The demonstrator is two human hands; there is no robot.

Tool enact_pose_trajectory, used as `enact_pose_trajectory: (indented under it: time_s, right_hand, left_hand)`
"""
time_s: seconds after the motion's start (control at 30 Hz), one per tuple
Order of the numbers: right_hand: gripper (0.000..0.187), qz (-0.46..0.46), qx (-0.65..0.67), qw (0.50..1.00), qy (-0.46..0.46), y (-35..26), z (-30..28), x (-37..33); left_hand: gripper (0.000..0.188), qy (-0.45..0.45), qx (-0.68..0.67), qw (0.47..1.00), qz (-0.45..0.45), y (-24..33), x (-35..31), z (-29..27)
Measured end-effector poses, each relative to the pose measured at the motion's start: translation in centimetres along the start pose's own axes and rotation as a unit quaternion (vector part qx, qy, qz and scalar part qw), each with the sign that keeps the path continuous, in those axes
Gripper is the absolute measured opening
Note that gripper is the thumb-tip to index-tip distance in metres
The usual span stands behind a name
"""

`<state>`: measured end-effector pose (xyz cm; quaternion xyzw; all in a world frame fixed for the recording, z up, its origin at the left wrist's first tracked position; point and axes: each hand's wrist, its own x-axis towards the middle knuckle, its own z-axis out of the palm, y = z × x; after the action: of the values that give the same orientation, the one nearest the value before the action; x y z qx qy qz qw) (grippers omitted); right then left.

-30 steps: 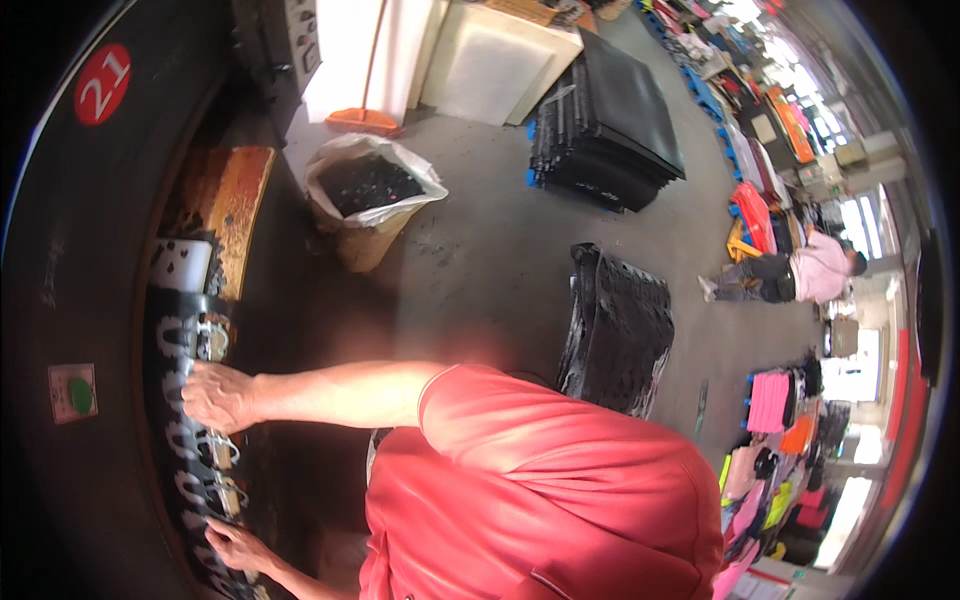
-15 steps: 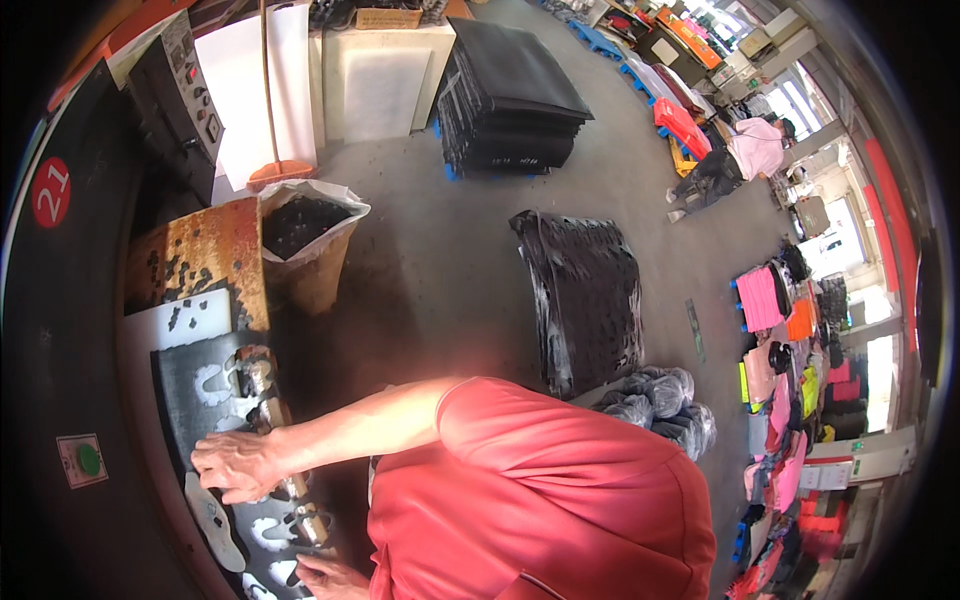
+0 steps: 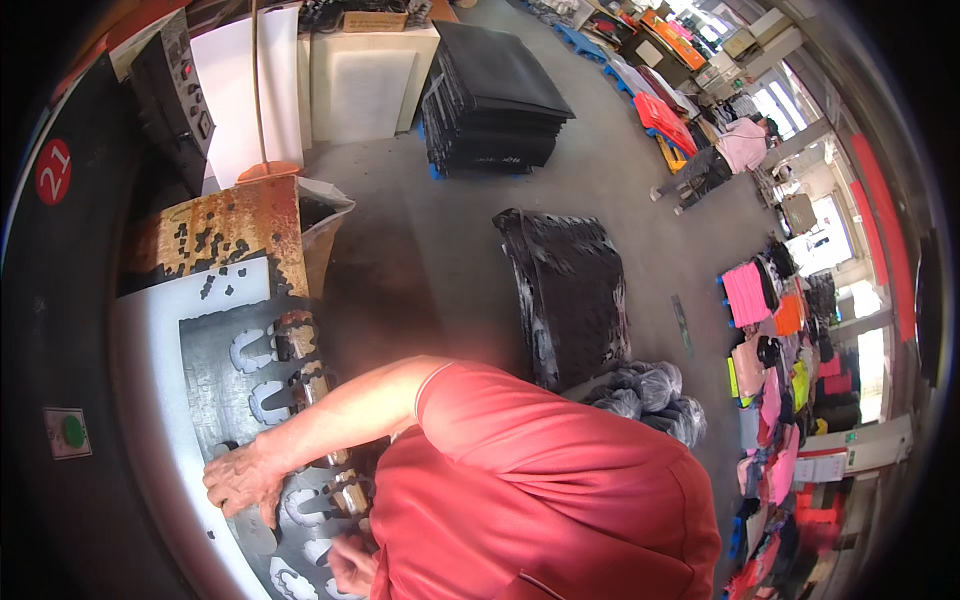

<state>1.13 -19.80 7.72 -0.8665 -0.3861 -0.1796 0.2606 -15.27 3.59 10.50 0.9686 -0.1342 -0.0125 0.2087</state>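
A dark grey sheet (image 3: 215, 345) lies on a white board (image 3: 165, 340), with several horseshoe-shaped cut-outs (image 3: 268, 402) showing pale along its right side. My right hand (image 3: 245, 482) reaches in from the upper arm, palm down, its fingers curled over a flat grey sole-shaped piece (image 3: 256, 536) on the sheet. Both ends of that piece stick out from under the hand. My left hand (image 3: 350, 566) is low beside my body, near the lower cut-outs; its fingers are blurred and partly hidden. Brownish, shiny block-like pieces (image 3: 296, 335) line the sheet's edge nearest me.
A dark machine panel (image 3: 60, 330) with a green button stands at the left. Beyond the board is a rusty plate (image 3: 225, 225) with black scraps, beside a sack (image 3: 325, 225). Stacks of black sheets (image 3: 500, 95) stand on the floor. Another person (image 3: 740, 145) is far off.
The board and dark sheet have shifted right, toward me, exposing more white board. My right hand has moved slightly right with the sole-shaped piece. My left hand has moved slightly up and right.
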Motion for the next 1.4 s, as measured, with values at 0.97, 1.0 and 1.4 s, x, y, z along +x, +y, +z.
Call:
enact_pose_trajectory:
  time_s: [0.97,1.0,1.4]
  right_hand:
    - [0.074,-0.042,-0.046,0.998,-0.024,-0.5,1.2,1.1]
    - [0.077,-0.048,-0.051,0.997,-0.031,-0.4,1.2,1.1]
    - [0.054,0.096,0.391,0.894,0.199,4.8,-4.9,-0.8]
  left_hand:
    - [0.027,0.305,0.138,0.927,0.168,-12.3,8.7,3.6]
    - [0.028,0.249,0.024,0.960,0.122,-12.5,9.4,4.0]
    - [0.037,0.161,0.066,0.985,-0.013,-2.8,7.8,1.3]
